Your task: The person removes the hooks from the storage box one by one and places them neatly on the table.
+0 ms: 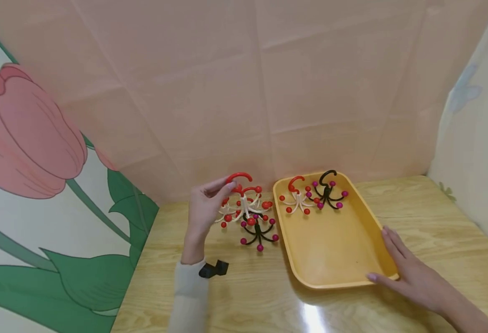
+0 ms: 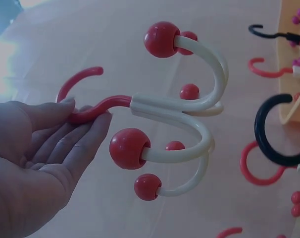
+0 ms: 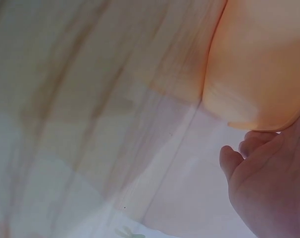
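My left hand pinches the red hook of a white claw-shaped hanger, holding it over the table at the tray's left. Its curved white arms end in red balls. Beneath and behind it stand another white-and-red hanger and a black hanger with magenta balls. Inside the yellow tray, toward the far end, are a white hanger with a red hook and a black one. My right hand rests at the tray's near right corner, thumb on the front rim, fingers straight along the side.
The wooden table meets a pink cloth backdrop behind the tray. A panel with a large tulip picture borders the left side, and a pale panel borders the right.
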### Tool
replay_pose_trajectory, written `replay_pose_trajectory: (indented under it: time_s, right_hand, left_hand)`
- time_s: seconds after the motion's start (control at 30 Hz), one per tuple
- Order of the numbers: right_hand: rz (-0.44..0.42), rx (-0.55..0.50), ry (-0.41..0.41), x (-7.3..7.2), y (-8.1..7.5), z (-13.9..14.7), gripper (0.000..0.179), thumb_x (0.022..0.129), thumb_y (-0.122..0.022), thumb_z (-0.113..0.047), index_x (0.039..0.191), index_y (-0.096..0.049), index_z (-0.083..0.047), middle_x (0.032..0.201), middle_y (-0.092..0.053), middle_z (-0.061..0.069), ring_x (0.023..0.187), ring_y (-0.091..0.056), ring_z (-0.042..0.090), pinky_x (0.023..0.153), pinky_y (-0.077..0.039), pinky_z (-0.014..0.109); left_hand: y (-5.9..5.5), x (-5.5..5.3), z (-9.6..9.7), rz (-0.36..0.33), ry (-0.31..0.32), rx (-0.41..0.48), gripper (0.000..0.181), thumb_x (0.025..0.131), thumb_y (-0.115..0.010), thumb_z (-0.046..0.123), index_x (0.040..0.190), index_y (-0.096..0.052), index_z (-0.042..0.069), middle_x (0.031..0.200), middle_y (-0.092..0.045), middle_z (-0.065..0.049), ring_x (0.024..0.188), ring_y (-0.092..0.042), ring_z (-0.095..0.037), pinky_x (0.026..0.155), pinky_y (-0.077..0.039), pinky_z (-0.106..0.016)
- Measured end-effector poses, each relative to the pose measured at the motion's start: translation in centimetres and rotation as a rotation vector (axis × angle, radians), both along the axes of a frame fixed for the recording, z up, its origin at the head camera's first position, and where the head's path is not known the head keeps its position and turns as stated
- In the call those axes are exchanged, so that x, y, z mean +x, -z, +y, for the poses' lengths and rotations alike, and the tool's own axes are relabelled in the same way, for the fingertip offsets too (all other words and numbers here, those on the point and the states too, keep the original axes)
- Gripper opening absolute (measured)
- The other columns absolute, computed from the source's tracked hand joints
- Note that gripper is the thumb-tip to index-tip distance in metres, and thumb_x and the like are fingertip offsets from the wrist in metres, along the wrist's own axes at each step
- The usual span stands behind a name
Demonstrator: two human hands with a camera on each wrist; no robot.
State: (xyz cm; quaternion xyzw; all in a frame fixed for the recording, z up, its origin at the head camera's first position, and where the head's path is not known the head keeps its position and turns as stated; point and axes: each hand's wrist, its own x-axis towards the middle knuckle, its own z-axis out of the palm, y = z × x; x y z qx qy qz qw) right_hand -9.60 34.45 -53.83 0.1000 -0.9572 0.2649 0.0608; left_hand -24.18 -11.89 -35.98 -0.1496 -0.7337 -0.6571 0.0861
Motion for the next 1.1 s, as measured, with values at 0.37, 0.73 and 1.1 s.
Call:
replay_pose_trajectory:
  time_s: [0.37,0.73,1.1]
  right_hand:
    - [-0.022,-0.015,-0.004,0.0,-0.4,-0.1,0.116,0.093,-0.079,-0.044,0.170,0.003,-0.016,0.178,0.011,0.007,0.145,-0.028,0.068,0.108,-0.026,0.081]
    - [-0.024,-0.008,-0.002,0.1,-0.5,-0.1,0.117,0.093,-0.079,-0.044,0.170,0.004,-0.016,0.178,0.012,0.007,0.144,-0.029,0.068,0.128,-0.015,0.062]
    - [-0.022,0.004,-0.002,-0.1,-0.7,-0.1,0.119,0.091,-0.080,-0.045,0.170,0.004,-0.015,0.178,0.012,0.008,0.137,-0.037,0.070,0.096,-0.037,0.082]
  left_hand:
    - [2.5,0.6,-3.5,-0.011,-0.109,0.066,0.034,0.095,-0.081,0.023,0.123,-0.077,0.004,0.112,-0.081,-0.016,0.099,-0.081,-0.020,0.086,-0.065,-0.031]
    - [6.7,0.9,-6.0,-0.054,-0.197,0.163,0.029,0.095,-0.079,0.014,0.121,-0.078,0.001,0.103,-0.084,-0.003,0.092,-0.081,-0.014,0.082,-0.065,-0.027]
    - [10.5,-0.2,-6.9,-0.132,-0.291,0.110,0.028,0.093,-0.082,0.018,0.117,-0.080,0.004,0.107,-0.082,-0.014,0.094,-0.082,-0.023,0.071,-0.062,-0.025]
